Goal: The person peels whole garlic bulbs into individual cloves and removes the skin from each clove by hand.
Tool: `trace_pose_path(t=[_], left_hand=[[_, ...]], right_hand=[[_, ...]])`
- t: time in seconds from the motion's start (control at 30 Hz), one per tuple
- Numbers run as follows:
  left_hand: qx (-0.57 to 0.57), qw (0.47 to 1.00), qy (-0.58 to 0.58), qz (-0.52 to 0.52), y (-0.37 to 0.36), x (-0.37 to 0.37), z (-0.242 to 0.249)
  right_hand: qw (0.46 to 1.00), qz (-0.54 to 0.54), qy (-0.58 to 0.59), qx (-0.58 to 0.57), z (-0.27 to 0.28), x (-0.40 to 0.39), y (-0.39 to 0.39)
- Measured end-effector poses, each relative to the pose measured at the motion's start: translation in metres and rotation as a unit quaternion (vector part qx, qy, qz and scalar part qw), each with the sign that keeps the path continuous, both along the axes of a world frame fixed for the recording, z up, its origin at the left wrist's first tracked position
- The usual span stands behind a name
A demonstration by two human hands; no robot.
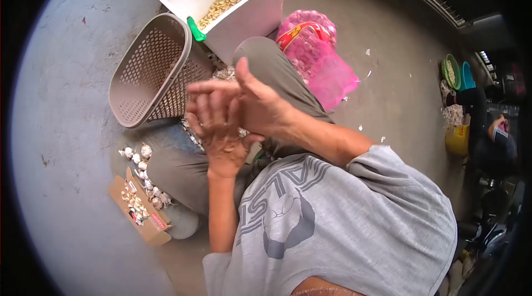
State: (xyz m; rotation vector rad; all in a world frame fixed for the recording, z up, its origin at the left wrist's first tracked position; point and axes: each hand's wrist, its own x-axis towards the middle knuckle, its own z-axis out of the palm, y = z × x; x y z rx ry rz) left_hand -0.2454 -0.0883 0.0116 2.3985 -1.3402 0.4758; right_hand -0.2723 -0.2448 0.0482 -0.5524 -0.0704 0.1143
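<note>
My left hand (219, 138) is in front of my lap, its back toward me and its fingers apart. Crossing just behind it, my right hand (263, 105) has its fingers stretched out and its thumb raised. The hands overlap and seem to touch; motion blurs the fingers, and nothing shows held in them. Below them, partly hidden, lie garlic pieces and skins (224, 73) between my legs. Beside my left knee lie garlic bulbs (145, 152) and a cardboard box (158, 236) with garlic cloves (133, 199) in it.
A slatted plastic basket (124, 88) stands near a white foam box (249, 16) holding peeled cloves (224, 5). A green object (195, 29) sits on the box's rim. A pink mesh bag (332, 80) lies right of my knee. Another person (482, 113) sits far right near tubs (468, 76).
</note>
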Motion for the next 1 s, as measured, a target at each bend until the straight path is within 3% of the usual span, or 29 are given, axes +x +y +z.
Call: trace_pose_path(t=[0.03, 0.1, 0.13, 0.17, 0.2, 0.23, 0.3, 0.37, 0.4, 0.43, 0.53, 0.63, 0.77, 1.0], left_hand=[[-0.047, 0.997, -0.066, 0.013, 0.007, 0.006, -0.021], [0.135, 0.98, 0.088, 0.113, 0.03, 0.0, 0.002], [0.035, 0.967, 0.211, 0.138, 0.044, -0.006, 0.002], [-0.076, 0.929, 0.322, 0.165, 0.053, -0.008, 0.0], [-0.191, 0.866, 0.423, 0.186, 0.055, -0.006, -0.004], [-0.196, 0.868, 0.42, 0.179, 0.06, -0.005, -0.007], [-0.212, 0.868, 0.415, 0.17, 0.065, -0.002, -0.014], [-0.127, 0.877, 0.432, 0.167, 0.06, -0.003, -0.025], [-0.086, 0.88, 0.437, 0.163, 0.051, -0.001, -0.029], [-0.036, 0.891, 0.423, 0.163, 0.031, -0.007, -0.019], [0.122, 0.951, 0.275, 0.071, 0.011, -0.006, -0.039], [0.182, 0.933, 0.307, 0.051, -0.007, -0.001, -0.059], [0.246, 0.907, 0.339, 0.05, -0.018, 0.009, -0.075], [0.261, 0.889, 0.372, 0.057, -0.003, 0.012, -0.091]], right_hand=[[0.996, -0.04, -0.037, -0.066, 0.017, -0.005, -0.019], [0.987, -0.046, -0.154, -0.003, 0.015, -0.021, -0.081], [0.99, -0.06, -0.124, 0.012, 0.008, -0.047, -0.12], [0.981, -0.05, -0.165, 0.087, -0.025, -0.067, -0.157], [0.984, -0.095, -0.145, -0.03, -0.06, -0.095, -0.197], [0.973, -0.176, -0.031, -0.143, -0.084, -0.125, -0.223], [0.944, -0.176, 0.142, -0.242, -0.164, -0.191, -0.26], [0.795, -0.179, 0.448, -0.368, -0.251, -0.247, -0.262], [0.762, -0.204, 0.512, -0.341, -0.307, -0.268, -0.262], [0.771, -0.265, 0.518, -0.26, -0.34, -0.274, -0.251], [0.771, -0.442, 0.455, -0.055, -0.417, -0.209, -0.243], [0.823, -0.29, 0.48, 0.092, -0.455, -0.12, -0.257], [0.793, -0.374, 0.479, 0.042, -0.442, -0.027, -0.293], [0.739, -0.493, 0.459, -0.02, -0.425, 0.025, -0.381]])
